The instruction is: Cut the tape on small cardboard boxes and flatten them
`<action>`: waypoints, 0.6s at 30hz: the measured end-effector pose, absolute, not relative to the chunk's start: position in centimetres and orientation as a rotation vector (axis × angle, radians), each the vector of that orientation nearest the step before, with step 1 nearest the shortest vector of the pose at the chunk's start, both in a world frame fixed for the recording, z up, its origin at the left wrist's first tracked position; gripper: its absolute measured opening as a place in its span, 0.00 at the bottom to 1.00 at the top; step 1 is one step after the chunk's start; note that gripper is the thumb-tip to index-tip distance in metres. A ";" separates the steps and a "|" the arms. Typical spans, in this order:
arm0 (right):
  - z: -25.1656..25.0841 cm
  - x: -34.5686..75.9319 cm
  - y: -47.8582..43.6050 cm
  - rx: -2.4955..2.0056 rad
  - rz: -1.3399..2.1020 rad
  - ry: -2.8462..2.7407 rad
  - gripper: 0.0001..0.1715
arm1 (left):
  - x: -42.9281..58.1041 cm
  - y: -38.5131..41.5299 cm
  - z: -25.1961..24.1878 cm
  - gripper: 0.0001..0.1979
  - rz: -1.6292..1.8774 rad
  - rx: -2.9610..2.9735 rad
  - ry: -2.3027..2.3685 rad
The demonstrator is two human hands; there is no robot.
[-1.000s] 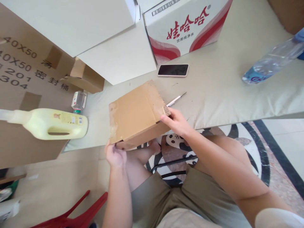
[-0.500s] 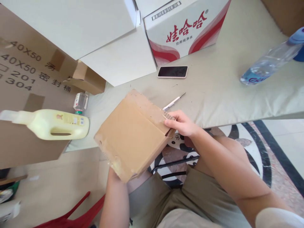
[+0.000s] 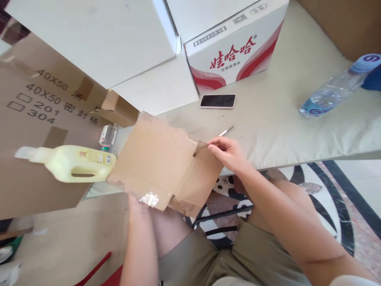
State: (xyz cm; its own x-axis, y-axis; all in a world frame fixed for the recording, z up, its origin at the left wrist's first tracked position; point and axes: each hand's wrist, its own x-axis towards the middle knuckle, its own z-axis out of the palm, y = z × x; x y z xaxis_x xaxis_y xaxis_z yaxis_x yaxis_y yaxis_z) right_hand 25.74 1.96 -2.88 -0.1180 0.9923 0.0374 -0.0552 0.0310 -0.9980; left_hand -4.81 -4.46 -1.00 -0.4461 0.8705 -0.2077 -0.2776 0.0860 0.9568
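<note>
A brown cardboard box (image 3: 157,155) is held over my lap at the table's front edge, with its flaps partly spread and shiny clear tape (image 3: 149,198) on its near side. My right hand (image 3: 228,150) pinches the edge of a flap at the box's right corner. Under the near left side goes my left hand (image 3: 138,201); its fingers are hidden beneath the cardboard. Just beyond my right hand, a slim pen-like tool (image 3: 226,131) with a pointed tip lies on the table, partly covered by the hand.
A phone (image 3: 218,101) lies before a white-and-red carton (image 3: 235,59). White boxes (image 3: 157,85) stand at the back left. A yellow jug (image 3: 83,163) and small clear bottle (image 3: 107,137) are left, near a large carton (image 3: 38,131). A water bottle (image 3: 333,91) is right.
The box has opened out: a flap on its right side now spreads toward my right hand, and the cardboard lies flatter. The camera view has shifted slightly.
</note>
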 end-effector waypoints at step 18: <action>-5.3 27.3 2.9 -1.227 1.473 -0.706 0.28 | 1.2 7.4 -3.7 0.20 1.602 0.368 0.966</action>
State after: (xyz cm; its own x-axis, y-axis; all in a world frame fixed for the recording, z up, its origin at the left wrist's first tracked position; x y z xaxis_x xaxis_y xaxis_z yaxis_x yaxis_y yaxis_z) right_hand 27.30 2.92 -5.30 0.0698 0.9441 -0.3223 -0.3401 -0.2812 -0.8974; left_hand 1.17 7.39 -3.66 -0.2802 0.9232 -0.2629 -0.6635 0.0117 0.7481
